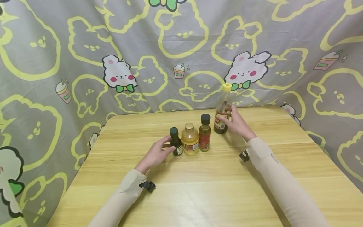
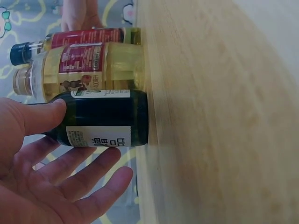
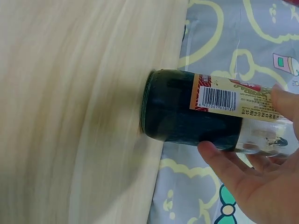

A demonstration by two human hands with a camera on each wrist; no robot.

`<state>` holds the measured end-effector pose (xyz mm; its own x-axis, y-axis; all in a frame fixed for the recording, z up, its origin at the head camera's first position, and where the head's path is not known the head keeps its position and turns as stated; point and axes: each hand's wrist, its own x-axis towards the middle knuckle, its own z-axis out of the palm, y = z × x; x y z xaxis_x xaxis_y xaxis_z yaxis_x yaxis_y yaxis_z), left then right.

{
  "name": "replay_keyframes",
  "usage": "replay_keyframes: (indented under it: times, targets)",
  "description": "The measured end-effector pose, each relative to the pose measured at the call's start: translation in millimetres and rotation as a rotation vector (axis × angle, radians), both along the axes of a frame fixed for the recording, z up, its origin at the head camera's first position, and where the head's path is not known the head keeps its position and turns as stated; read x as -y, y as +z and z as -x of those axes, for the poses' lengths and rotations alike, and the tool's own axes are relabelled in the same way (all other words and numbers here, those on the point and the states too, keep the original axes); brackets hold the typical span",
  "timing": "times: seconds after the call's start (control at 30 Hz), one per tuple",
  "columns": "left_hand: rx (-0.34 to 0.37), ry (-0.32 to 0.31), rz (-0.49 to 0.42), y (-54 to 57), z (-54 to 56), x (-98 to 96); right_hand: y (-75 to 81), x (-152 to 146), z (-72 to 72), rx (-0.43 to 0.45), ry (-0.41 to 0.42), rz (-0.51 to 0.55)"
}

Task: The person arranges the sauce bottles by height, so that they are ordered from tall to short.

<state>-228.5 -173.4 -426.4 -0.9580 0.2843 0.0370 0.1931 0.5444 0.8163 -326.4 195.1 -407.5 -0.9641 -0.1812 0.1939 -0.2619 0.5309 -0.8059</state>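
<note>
My left hand [image 1: 155, 154] holds a small dark green bottle [image 2: 100, 116] with a dark cap and white labels. In the left wrist view the thumb lies on its upper side, with the other fingers spread round the far side. My right hand [image 1: 237, 123] grips a tall glass sauce bottle [image 3: 182, 109] with a yellow cap, dark liquid and a barcode label. That bottle is upright, its base right at the tabletop. Beside the green bottle stands a round bottle of pale yellow liquid [image 1: 190, 140], then a slimmer red-labelled bottle [image 1: 205, 135] with a black cap.
The three shorter bottles form a close row on the wooden table [image 1: 198, 192]; the tall one is farther back to the right. Behind the table hangs a grey curtain [image 1: 153, 41] with cartoon prints. Dark straps with small devices [image 1: 147, 186] sit on both wrists.
</note>
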Motion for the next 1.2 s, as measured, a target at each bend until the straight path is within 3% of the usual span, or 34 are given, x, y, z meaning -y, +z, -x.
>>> replay_keyframes:
  times: [0.33,1.2]
  targets:
    - [-0.001,0.003,0.001,1.0,-0.3,-0.3,3.8,-3.7,11.2,0.071,-0.013,-0.014]
    - [-0.024,-0.031,0.003,-1.0,2.2,0.7,7.1,-9.5,33.7,0.129,-0.024,0.053]
